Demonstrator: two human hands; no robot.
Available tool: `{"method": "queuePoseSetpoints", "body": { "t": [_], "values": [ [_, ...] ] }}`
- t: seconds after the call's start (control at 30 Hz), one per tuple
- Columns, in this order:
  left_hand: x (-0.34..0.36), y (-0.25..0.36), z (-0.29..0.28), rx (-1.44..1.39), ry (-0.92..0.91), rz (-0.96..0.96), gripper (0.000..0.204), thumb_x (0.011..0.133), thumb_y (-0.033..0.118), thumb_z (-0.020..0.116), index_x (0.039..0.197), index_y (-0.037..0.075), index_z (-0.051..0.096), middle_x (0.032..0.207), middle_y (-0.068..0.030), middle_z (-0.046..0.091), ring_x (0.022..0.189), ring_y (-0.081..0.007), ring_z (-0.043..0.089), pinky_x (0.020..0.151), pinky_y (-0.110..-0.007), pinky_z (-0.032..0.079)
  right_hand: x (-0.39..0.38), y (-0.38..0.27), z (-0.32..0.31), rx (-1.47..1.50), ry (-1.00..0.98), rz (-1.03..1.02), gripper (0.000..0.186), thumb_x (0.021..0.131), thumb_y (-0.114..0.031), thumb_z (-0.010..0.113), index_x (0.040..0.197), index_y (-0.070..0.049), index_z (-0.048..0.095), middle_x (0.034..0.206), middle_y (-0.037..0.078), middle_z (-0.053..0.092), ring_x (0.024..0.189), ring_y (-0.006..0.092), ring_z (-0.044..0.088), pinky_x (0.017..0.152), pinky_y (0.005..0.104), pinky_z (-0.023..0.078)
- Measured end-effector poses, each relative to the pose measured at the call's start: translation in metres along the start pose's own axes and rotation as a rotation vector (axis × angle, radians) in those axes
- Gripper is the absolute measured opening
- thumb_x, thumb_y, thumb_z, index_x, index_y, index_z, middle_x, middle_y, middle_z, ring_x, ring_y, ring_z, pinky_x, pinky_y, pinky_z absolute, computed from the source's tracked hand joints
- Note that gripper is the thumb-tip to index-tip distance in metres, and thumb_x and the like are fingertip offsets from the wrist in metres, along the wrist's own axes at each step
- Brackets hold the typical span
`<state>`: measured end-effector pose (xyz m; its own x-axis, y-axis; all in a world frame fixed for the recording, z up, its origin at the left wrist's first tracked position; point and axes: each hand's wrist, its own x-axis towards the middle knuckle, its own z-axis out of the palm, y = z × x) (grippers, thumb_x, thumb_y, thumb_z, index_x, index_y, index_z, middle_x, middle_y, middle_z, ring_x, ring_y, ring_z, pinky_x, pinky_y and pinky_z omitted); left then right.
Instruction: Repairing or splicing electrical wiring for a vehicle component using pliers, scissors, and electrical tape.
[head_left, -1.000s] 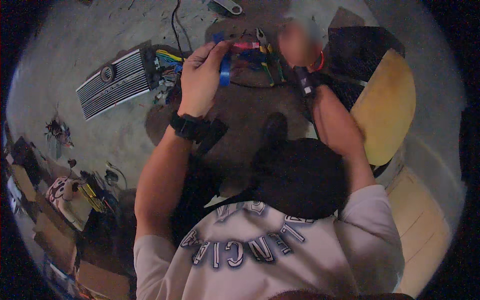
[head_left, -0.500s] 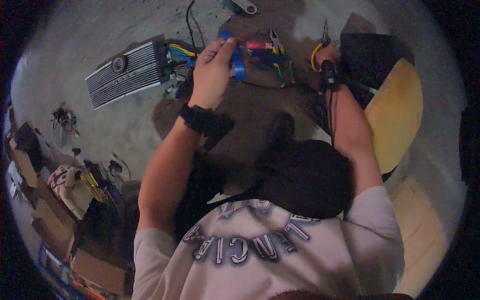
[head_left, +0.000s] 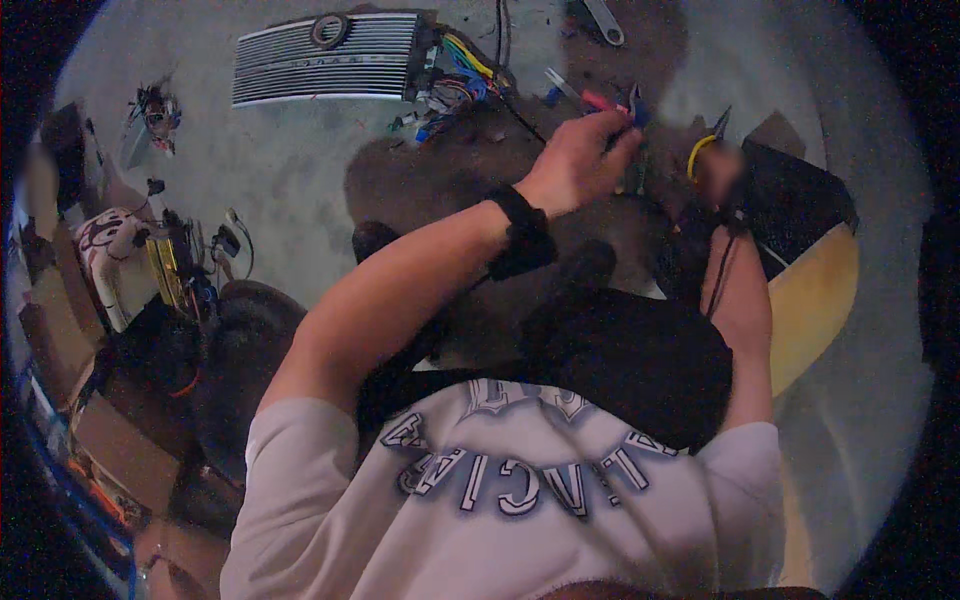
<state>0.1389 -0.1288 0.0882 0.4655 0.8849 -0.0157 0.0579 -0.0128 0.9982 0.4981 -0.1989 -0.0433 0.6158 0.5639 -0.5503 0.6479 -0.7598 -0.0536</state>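
My right hand (head_left: 718, 178), its fingers blurred, holds yellow-handled scissors (head_left: 700, 152) with the dark pointed blades facing away from me. My left hand (head_left: 585, 158) reaches across to the middle, thumb and fingers pinched together over the tools on the floor. What sits between its fingertips is hidden or too small to make out. Just beyond those fingertips lies a red-handled tool (head_left: 600, 101). A pair of pliers (head_left: 636, 98) shows its dark jaws past the fingers; the hand covers most of its handles.
A silver slatted metal case (head_left: 340, 85) with coloured wires (head_left: 470, 65) lies at the far left. A wrench (head_left: 603, 22) is at the far edge. Beside my right arm are a black panel (head_left: 800, 200) and a yellowish board (head_left: 825, 290). Cardboard boxes (head_left: 120, 440) stand at left.
The view has turned, so the floor items appear farther right. My left hand has moved from the blue strip it held to over the pliers. My right hand still holds the scissors.
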Motion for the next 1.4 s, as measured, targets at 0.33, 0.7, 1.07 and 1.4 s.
{"method": "queuePoseSetpoints", "body": {
  "t": [0.33, 0.7, 1.07, 1.4],
  "values": [
    [0.016, 0.003, 0.011, 0.087, -0.083, 0.075, 0.024, 0.088, 0.021, 0.055, 0.099, 0.0, 0.063, 0.095, -0.022, 0.062, 0.093, -0.0402, 0.058, 0.079, -0.044, 0.048, -0.006, -0.015, -0.113, 0.398, -0.123, -0.678, 0.029, 0.077, 0.0, 0.061, 0.106, -0.006, 0.062, 0.078, 0.001, 0.059, 0.066, 0.0128, 0.056, 0.059, 0.0269, 0.046],
    [0.013, -0.003, 0.015, 0.087, -0.004, 0.213, 0.023, 0.087, 0.02, 0.058, 0.098, 0.0, 0.064, 0.097, -0.022, 0.061, 0.092, -0.0388, 0.058, 0.08, -0.044, 0.048, -0.132, -0.118, -0.171, 0.383, 0.016, -0.628, 0.044, 0.083, -0.015, 0.066, 0.124, -0.006, 0.054, 0.092, 0.001, 0.06, 0.079, 0.0097, 0.056, 0.07, 0.0243, 0.045],
    [0.026, 0.053, -0.011, -0.661, -0.122, -0.421, 0.025, 0.093, 0.023, 0.055, 0.101, 0.002, 0.064, 0.078, -0.0032, 0.064, 0.069, -0.0095, 0.057, 0.057, -0.024, 0.043, -0.204, -0.084, -0.209, -0.075, 0.049, -0.863, 0.048, 0.073, -0.012, 0.072, 0.119, -0.009, 0.059, 0.102, 0.009, 0.062, 0.104, 0.0212, 0.058, 0.091, 0.0321, 0.044],
    [0.048, 0.043, -0.031, -0.985, -0.14, -0.498, 0.021, 0.096, 0.014, 0.05, 0.105, -0.001, 0.062, 0.089, -0.0048, 0.066, 0.077, -0.0106, 0.063, 0.065, -0.021, 0.048, -0.2, -0.105, -0.215, -0.107, 0.065, -0.981, 0.05, 0.072, -0.026, 0.073, 0.117, -0.01, 0.06, 0.114, 0.013, 0.062, 0.107, 0.0293, 0.058, 0.095, 0.0368, 0.044]
  ]
}}
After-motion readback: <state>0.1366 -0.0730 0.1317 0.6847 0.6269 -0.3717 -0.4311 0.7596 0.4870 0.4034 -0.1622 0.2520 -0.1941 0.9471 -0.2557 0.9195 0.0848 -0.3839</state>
